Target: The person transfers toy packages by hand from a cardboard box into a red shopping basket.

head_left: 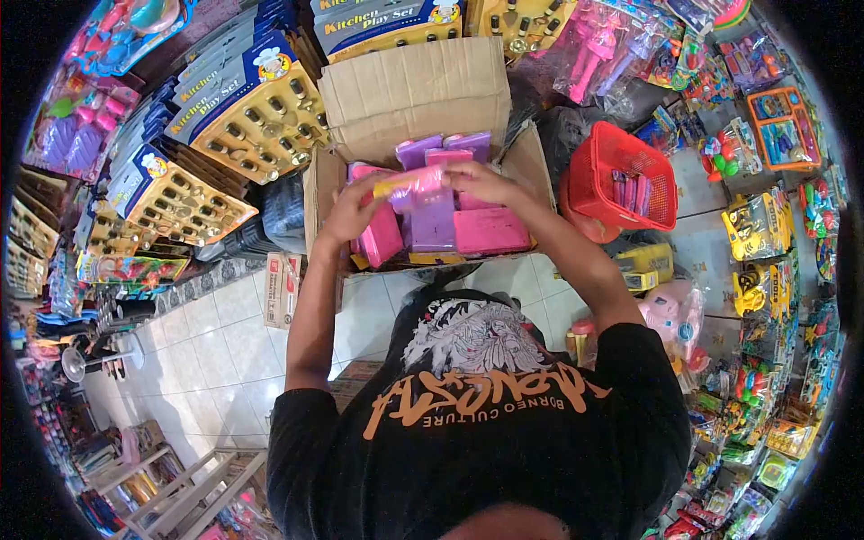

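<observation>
Both hands are over an open cardboard box (414,90) holding several pink and purple flat packs. My left hand (355,205) is closed on the left end of a small pink pack (421,183) with a yellow end, blurred by motion. On the right end of that pack, the fingers of my right hand (481,183) are closed too. Below the held pack is a purple pack (434,223) in the middle of the box. A pink pack (490,230) lies to its right, and another pink pack (382,234) leans at the left side.
Right of the box stands a red plastic basket (621,148) with small purple-pink packs inside. Carded kitchen play sets (261,117) are stacked left and behind. Bagged toys (760,225) cover the right side. A wooden ladder (193,495) is at lower left.
</observation>
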{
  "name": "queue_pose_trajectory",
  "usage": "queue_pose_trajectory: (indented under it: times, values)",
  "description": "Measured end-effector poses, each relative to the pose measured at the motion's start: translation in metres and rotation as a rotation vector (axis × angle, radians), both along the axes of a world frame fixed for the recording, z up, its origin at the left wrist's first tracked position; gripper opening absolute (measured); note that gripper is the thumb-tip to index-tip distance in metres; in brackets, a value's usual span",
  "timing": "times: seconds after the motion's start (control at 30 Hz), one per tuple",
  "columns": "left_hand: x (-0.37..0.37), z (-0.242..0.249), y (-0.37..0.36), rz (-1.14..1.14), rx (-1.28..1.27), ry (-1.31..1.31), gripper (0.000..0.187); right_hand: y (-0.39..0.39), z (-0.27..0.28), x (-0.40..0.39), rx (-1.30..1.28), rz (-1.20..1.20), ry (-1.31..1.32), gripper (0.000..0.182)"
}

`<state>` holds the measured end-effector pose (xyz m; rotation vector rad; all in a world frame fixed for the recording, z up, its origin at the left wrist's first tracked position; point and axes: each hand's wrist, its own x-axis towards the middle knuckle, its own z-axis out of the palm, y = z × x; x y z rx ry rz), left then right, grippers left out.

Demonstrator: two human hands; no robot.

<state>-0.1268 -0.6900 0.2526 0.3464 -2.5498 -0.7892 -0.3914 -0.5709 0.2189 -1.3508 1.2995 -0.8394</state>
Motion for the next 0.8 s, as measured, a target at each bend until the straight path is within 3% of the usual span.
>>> queue_pose_trajectory:
  times: [0.07,0.13,0.23,0.3,0.4,0.53,0.6,0.67,0.73,0.8]
  values:
    - [-0.01,0.011,0.008,0.218,0.674,0.006,0.029,-0.003,0.011,0.013,-0.035,-0.136,-0.118,0.046]
    - [-0.022,-0.002,0.001,0.174,0.737,0.13,0.032,-0.014,0.015,0.025,-0.117,-0.364,-0.334,0.049]
    - [-0.035,0.002,0.004,0.21,0.787,0.3,0.031,-0.011,0.04,0.036,-0.234,-0.31,-0.259,0.045]
    - [-0.039,0.012,0.007,0.267,1.055,0.396,0.029,-0.012,0.049,0.042,-0.242,-0.362,-0.283,0.036]
    - [-0.038,0.012,0.017,0.167,1.191,0.459,0.025,-0.017,0.041,0.047,-0.227,-0.453,-0.413,0.036]
    - [-0.03,0.006,0.032,0.113,1.034,0.366,0.029,-0.017,0.034,0.044,-0.165,-0.4,-0.34,0.041]
    - [-0.023,0.003,0.036,0.199,1.069,0.507,0.031,-0.017,0.03,0.038,0.094,-0.502,-0.365,0.048]
    - [-0.006,-0.006,0.032,0.237,1.047,0.461,0.028,-0.015,0.021,0.026,0.201,-0.359,-0.423,0.055]
    - [0.005,-0.007,0.033,0.402,1.113,0.551,0.026,-0.014,-0.008,0.021,0.216,-0.309,0.016,0.053]
    - [0.011,-0.007,0.038,0.438,1.081,0.585,0.028,-0.007,-0.034,0.024,0.102,-0.181,0.145,0.058]
